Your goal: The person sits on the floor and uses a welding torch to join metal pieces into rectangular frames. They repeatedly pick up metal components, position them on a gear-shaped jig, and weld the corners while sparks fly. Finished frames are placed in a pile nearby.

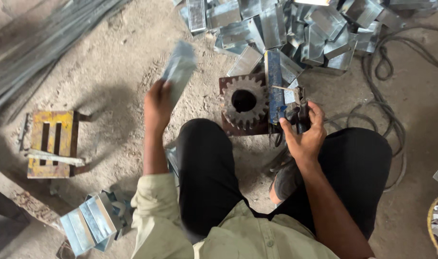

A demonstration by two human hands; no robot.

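Pale shirt sleeves [156, 206] and dark trousers [209, 177] of the seated person fill the lower middle of the head view. Left hand [157, 103], raised over the sandy floor [118, 72], has its fingers curled tight around the lower end of a folded galvanised sheet-metal piece [180, 69], which is blurred and points up and to the right. Right hand [306, 132] has its fingers wrapped around a dark handle [301, 115] just beside a blue upright tool [275, 88]; whether the fingertips meet cannot be told. Between the hands, a rusty toothed gear wheel [244, 101] lies flat on a brown plate [226, 84], touching the blue tool's base. Behind it lies a heap of similar folded metal pieces [295, 29]. Another stack of such pieces [92, 223] sits at lower left, near a yellow slotted block [53, 141]. Dark cables [389, 120] loop at right.
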